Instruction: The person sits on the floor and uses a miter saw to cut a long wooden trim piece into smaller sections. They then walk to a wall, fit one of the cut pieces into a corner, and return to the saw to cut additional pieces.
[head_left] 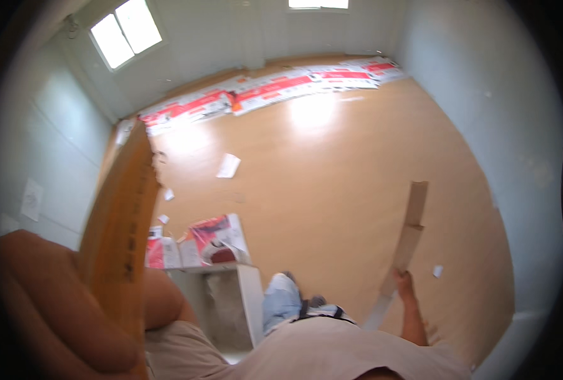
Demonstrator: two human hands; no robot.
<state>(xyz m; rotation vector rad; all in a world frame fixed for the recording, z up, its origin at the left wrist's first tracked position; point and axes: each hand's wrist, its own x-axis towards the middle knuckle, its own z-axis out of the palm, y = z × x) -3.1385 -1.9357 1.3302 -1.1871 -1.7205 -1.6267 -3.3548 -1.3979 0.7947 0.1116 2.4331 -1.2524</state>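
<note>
My right hand (405,285) is closed round a long, narrow brown strip (410,237) that looks like cardboard. The strip slants up and away over the floor, with a crease or joint across it. On my left, a tall orange-brown board or flat carton (120,221) with dark printed marks stands nearly upright close to me. My bent left arm (60,297) is against it, partly behind it. The left hand itself does not show. The near left side is blurred.
An open pale box or cabinet (250,304) stands by my legs, with red-and-white printed cardboard (215,240) at its far edge. Flattened red-and-white packaging (275,92) lines the far wall. Paper scraps (229,166) lie on the wood-coloured floor (332,190). A pale wall (477,95) bounds the right.
</note>
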